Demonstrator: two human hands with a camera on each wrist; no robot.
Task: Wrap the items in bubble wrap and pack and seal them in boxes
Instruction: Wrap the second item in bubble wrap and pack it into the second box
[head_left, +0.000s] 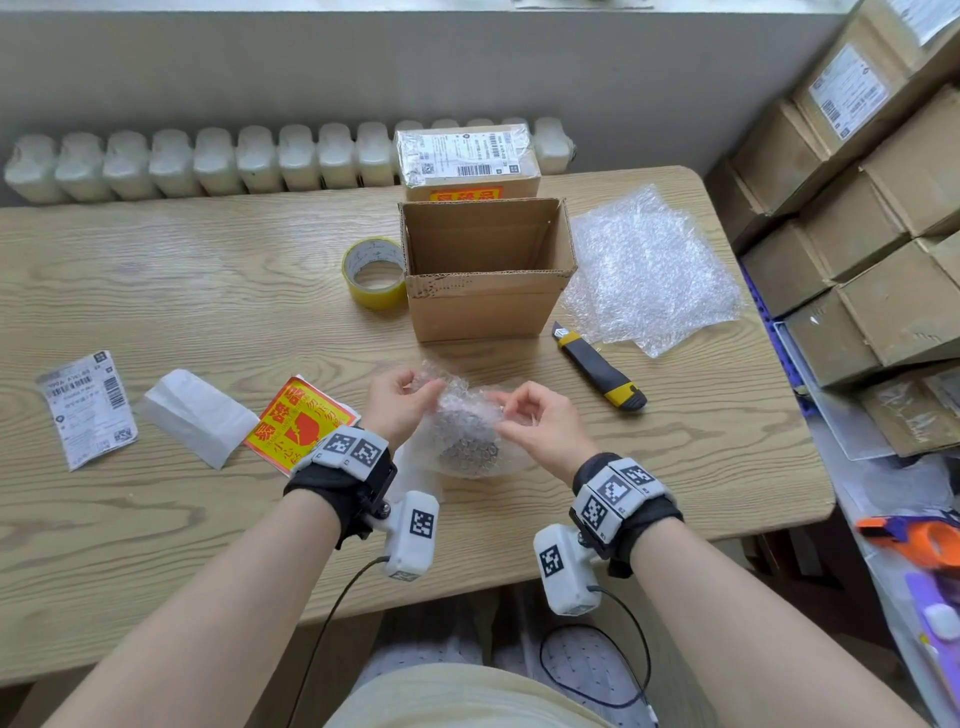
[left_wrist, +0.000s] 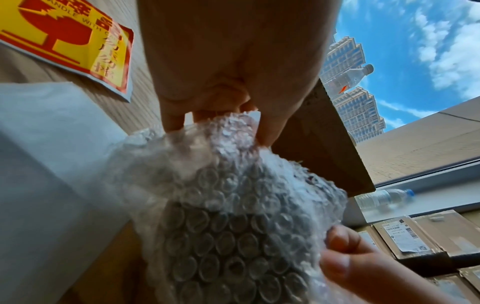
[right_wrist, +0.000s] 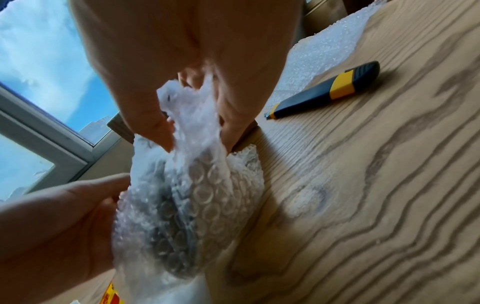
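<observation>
A dark item wrapped in a bubble wrap sheet (head_left: 467, 441) rests on the wooden table (head_left: 208, 270) in front of me. My left hand (head_left: 434, 387) pinches the wrap's upper left edge, seen close in the left wrist view as the left hand (left_wrist: 223, 115) gripping the bubble wrap (left_wrist: 233, 205). My right hand (head_left: 501, 410) pinches the gathered right edge; the right wrist view shows the right hand (right_wrist: 197, 115) bunching the wrap (right_wrist: 187, 205). An open cardboard box (head_left: 488, 306) stands just behind, empty as far as I see.
A yellow tape roll (head_left: 374, 273) sits left of the box. A utility knife (head_left: 597, 366) and spare bubble wrap sheets (head_left: 649, 270) lie to its right. A sealed labelled box (head_left: 467, 163) is behind. A fragile sticker (head_left: 298, 421), white paper (head_left: 197, 415) and a shipping label (head_left: 88, 408) lie left. Stacked boxes (head_left: 883, 208) line the right.
</observation>
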